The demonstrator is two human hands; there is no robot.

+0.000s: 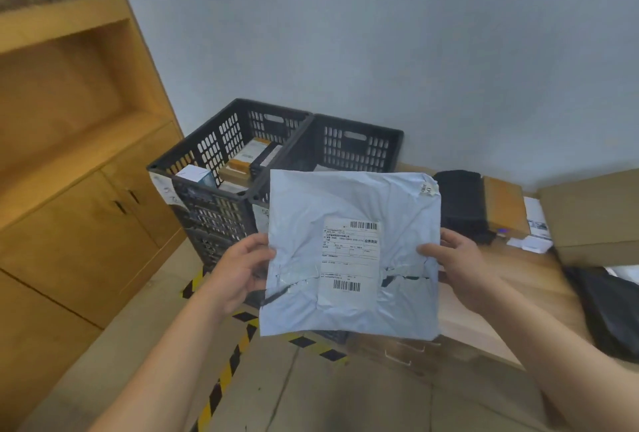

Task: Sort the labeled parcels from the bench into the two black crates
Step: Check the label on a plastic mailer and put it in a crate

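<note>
A grey parcel [349, 252] is being held up before the right crate [359, 144], edges being pinched by left hand [242, 269] and right hand [456, 265]; boxes [242, 165] are already lying in the left crate [207, 155]; more parcels [460, 203] are waiting on the bench [456, 328].

parcel [352, 252]: crinkled glossy grey plastic film, white paper label | crates [221, 169]: matt black perforated plastic | bench [484, 321]: smooth pale wood | cabinet [79, 217]: smooth wood | box [594, 210]: matt cardboard

Wooden cabinet [69, 189], striped floor tape [228, 369]
</note>
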